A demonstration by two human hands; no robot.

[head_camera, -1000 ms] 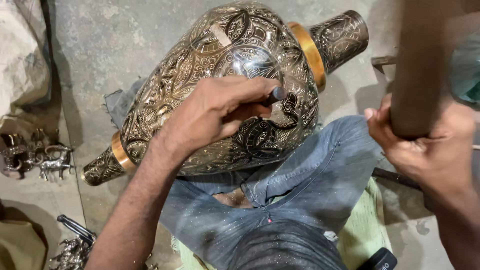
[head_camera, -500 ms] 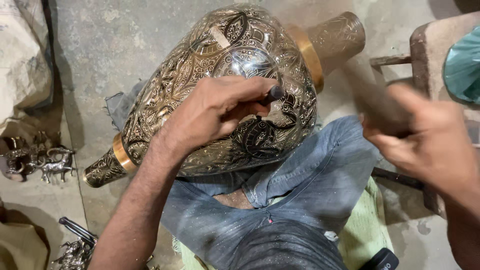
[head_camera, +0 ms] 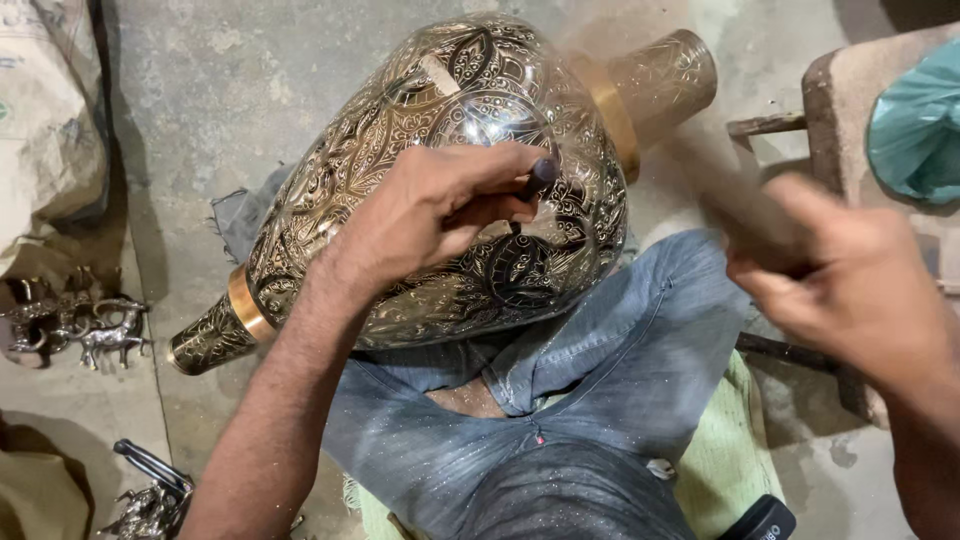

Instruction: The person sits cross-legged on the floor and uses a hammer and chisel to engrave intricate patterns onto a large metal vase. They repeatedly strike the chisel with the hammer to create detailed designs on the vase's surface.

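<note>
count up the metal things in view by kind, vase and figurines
engraved metal vase: 1
small metal animal figurines by the sack: 1 cluster, number unclear
metal figurine at the bottom edge: 1
total: 3 groups

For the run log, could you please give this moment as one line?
left hand: holds punch on vase | right hand: blurred, grips mallet | vase: on its side across lap

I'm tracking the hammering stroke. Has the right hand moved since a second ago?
Yes. The right hand, blurred, has swung down and leftward toward the engraved vase, away from the wooden stool.
</note>
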